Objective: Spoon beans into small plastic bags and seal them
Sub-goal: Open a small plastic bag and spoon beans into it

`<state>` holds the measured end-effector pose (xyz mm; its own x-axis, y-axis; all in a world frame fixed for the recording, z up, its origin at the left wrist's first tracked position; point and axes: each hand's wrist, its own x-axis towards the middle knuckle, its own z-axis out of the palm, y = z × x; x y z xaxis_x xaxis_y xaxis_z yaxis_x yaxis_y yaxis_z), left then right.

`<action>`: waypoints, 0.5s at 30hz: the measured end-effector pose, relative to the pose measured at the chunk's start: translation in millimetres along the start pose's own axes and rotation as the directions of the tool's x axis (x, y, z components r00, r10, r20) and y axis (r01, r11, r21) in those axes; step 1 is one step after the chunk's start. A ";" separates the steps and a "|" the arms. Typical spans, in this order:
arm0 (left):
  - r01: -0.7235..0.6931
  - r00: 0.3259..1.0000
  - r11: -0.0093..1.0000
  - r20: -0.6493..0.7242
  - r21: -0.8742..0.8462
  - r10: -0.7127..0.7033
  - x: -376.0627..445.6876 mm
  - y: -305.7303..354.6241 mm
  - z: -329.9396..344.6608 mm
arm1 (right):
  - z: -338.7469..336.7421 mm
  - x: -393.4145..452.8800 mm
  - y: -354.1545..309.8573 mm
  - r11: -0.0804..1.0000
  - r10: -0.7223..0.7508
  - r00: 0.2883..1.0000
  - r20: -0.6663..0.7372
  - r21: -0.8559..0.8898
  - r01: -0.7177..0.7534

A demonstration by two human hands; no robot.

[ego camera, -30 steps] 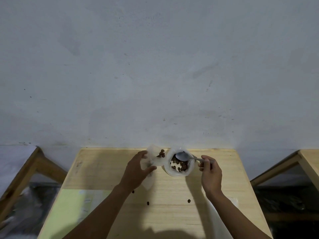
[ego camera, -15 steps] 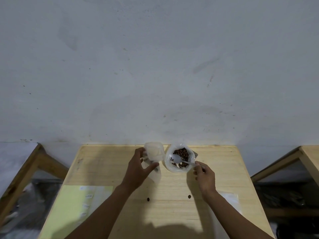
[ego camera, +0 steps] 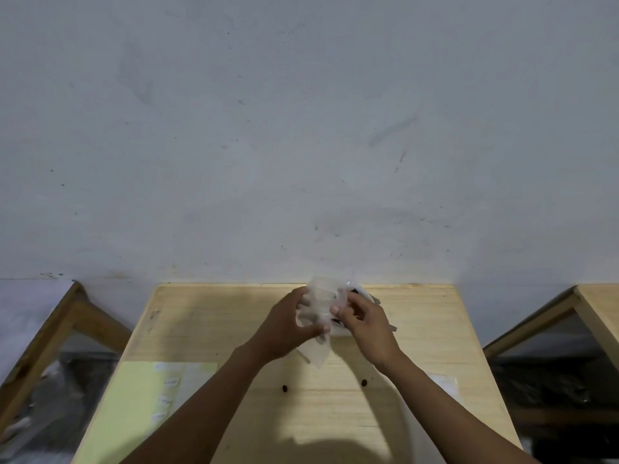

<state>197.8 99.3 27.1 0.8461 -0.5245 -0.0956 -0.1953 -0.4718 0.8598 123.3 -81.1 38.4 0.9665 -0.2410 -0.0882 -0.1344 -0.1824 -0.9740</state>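
Clear plastic, a small bag (ego camera: 317, 316), sits between my two hands above the far middle of the wooden surface (ego camera: 418, 329). My left hand (ego camera: 288, 324) has it in a pinching grip, thumb under, fingers behind. My right hand (ego camera: 363, 321) pinches its other edge. Behind them, the larger bean bag (ego camera: 355, 291) is mostly hidden. Two loose beans (ego camera: 284, 388) lie nearer me, beside a yellow sheet (ego camera: 134, 396).

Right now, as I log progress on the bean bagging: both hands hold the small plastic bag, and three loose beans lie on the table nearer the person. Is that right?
Not quite. The head view shows two loose beans, not three: one and another on the table. The rest holds: the left hand and right hand both hold the small plastic bag.
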 end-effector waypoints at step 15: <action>-0.048 0.973 0.992 -0.220 0.115 0.073 -0.8 21.8 -22.8 | -32.4 19.7 -34.2 0.997 0.018 1.000 0.020 -0.069 -0.017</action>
<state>204.2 105.6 57.4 0.9179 -0.3886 0.0801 -0.2918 -0.5242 0.8001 139.9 -110.4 76.7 0.9680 -0.2255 -0.1102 -0.1656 -0.2437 -0.9556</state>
